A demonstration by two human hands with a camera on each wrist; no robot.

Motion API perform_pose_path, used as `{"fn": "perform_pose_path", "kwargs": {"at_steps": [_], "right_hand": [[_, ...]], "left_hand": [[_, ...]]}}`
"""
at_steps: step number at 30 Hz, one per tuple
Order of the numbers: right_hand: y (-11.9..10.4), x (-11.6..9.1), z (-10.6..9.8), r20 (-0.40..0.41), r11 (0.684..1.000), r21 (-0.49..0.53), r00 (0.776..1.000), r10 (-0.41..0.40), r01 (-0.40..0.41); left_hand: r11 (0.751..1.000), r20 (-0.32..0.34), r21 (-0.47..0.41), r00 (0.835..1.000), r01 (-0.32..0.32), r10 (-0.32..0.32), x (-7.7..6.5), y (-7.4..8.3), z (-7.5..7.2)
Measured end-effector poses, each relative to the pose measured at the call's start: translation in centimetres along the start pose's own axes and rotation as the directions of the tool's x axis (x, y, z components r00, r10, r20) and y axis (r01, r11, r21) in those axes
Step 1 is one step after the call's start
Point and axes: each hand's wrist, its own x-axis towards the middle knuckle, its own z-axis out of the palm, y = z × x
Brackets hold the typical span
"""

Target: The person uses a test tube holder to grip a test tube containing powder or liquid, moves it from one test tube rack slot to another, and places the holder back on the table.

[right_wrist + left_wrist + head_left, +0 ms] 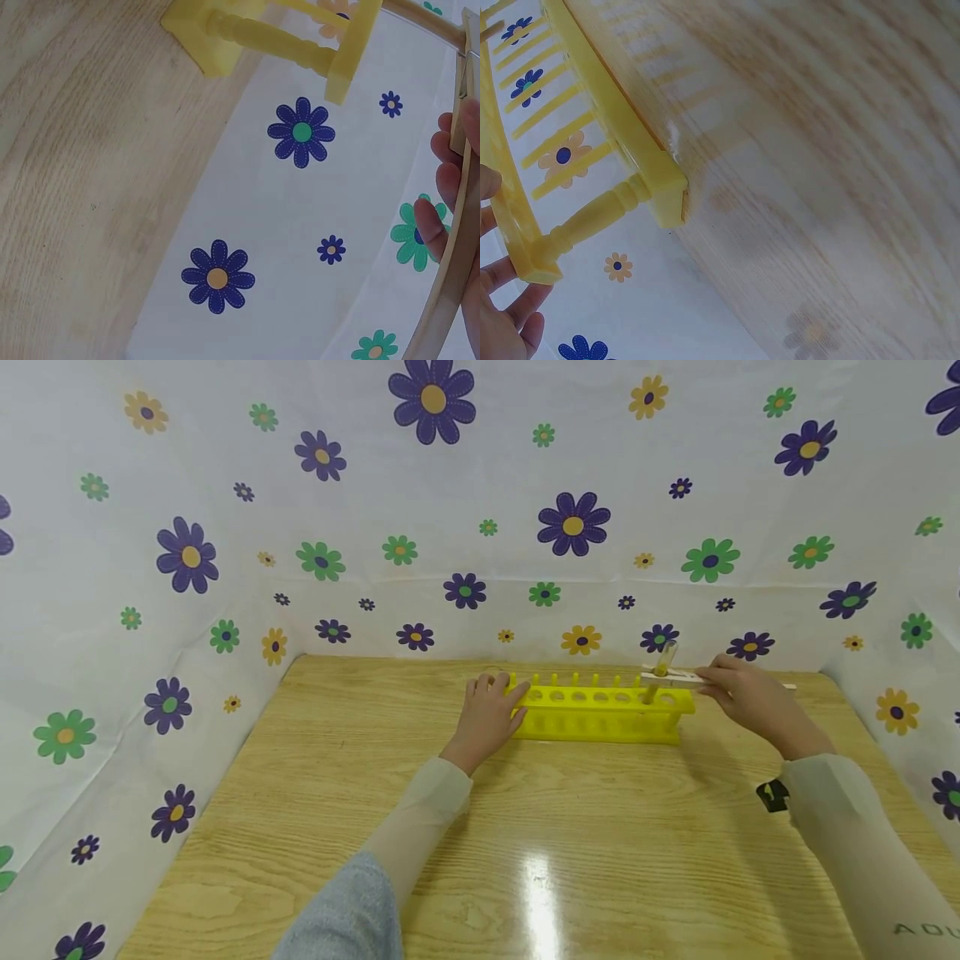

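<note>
A yellow test tube rack (592, 727) stands near the back of the wooden table. My left hand (487, 718) holds its left end, with fingers around the top rail's corner in the left wrist view. On the other side, my right hand (757, 700) grips a wooden test tube clamp (684, 678) by its handle. The clamp's far end is around a clear test tube (667, 653), which leans slightly. The tube's lower part reaches down at a hole near the rack's right end. Several other holes in the rack hold no tubes.
Behind the table (360, 860) hangs a white sheet (495, 468) printed with flowers, which also runs down both sides. A small black object (771, 795) shows beside the right sleeve. Short yellow pegs (575, 679) rise along the rack's back.
</note>
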Motion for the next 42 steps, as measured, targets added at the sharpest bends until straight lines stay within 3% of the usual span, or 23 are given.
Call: {"fn": "perform_pose_path", "kwargs": {"at_steps": [18,32,42], "right_hand": [[0.0,0.4,-1.1,-0.102,0.994,-0.017,0.989,-0.109,0.108],[-0.3,0.7,-1.9,-0.069,0.997,-0.036,0.996,-0.063,0.061],[-0.7,1.0,-2.6,-0.073,0.996,-0.034,0.994,-0.082,0.08]], "left_hand": [[1.0,-0.001,-0.004,1.0,0.001,-0.001,0.0,0.0,0.0],[1.0,-0.014,0.001,1.0,-0.003,0.003,0.0,0.0,0.1],[1.0,-0.016,-0.006,1.0,0.001,-0.001,0.0,0.0,0.3]]}}
